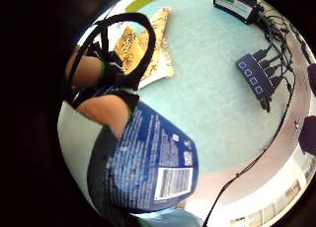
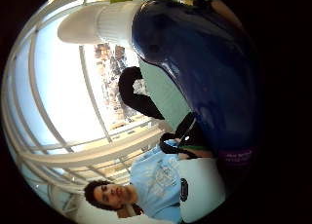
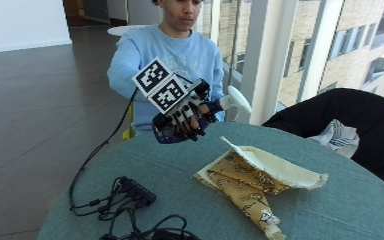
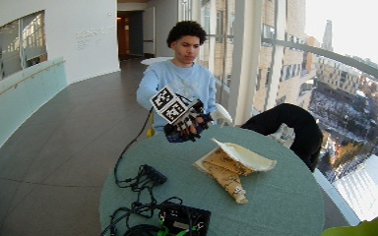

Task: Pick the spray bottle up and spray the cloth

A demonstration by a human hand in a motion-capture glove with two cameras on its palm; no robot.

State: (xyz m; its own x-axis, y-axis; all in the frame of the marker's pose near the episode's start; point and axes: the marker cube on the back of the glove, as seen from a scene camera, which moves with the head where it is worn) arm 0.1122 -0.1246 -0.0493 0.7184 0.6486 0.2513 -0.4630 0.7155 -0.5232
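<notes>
My gloved right hand (image 3: 184, 116) grips a dark blue spray bottle (image 3: 169, 134) with a white spray head (image 3: 234, 101), holding it tilted above the near side of the round teal table (image 3: 179, 175). The fingers curl round the bottle's body. A yellow patterned cloth (image 3: 245, 185) with a cream lining lies crumpled on the table, below and to the side of the bottle. The little finger side palm view shows the bottle's blue label (image 1: 155, 168) close up and the cloth (image 1: 148, 44) beyond it. The thumb side palm view is filled by the blue bottle (image 2: 204, 73) and its white head (image 2: 92, 24).
A black hub with cables (image 3: 135, 192) lies on the table's edge nearest the camera, with a second black box (image 4: 186, 219) beside it. A dark jacket (image 3: 352, 120) hangs over a chair at the table's far side. Tall windows stand behind.
</notes>
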